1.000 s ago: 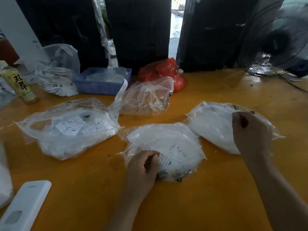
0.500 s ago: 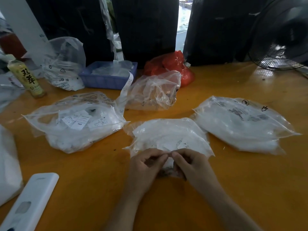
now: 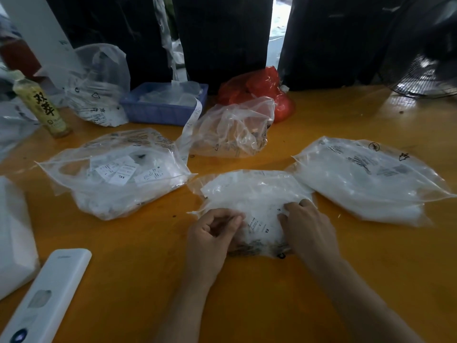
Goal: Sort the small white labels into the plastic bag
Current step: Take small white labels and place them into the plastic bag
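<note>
Middle plastic bag (image 3: pixel 249 194) of small white labels (image 3: pixel 259 225) flat on orange table (image 3: pixel 272 293), near front edge. Left hand (image 3: pixel 210 233) at bag's near left edge, fingers curled inward against the plastic; whether pinching film or a label cannot be told. Right hand (image 3: pixel 306 226) on bag's right side, fingertips pressed into the film, fingers bent.

Flanked left by larger clear bag (image 3: pixel 116 174) with labels visible inside, marked XXL; flanked right by fuller bag (image 3: pixel 366 179), its edge just beside the middle bag. Behind, a crumpled clear bag (image 3: pixel 232 127), a loose label strip (image 3: pixel 191 125) hanging beside it. Further back: blue tray (image 3: pixel 163 107), red bag (image 3: pixel 257 87), upright printed bag (image 3: pixel 99 90), yellow-labelled bottle (image 3: pixel 42 105) at far left. White handheld device (image 3: pixel 47 298) at near left corner, another white bag (image 3: pixel 12 231) beside it.

Table glossy, a few dark specks. Dark bagged bundles (image 3: pixel 222 33) along far edge, narrow daylight gap between two. Fan (image 3: pixel 425 70) at far right.

Bare tabletop in front of both forearms and between rear bags and fan.
</note>
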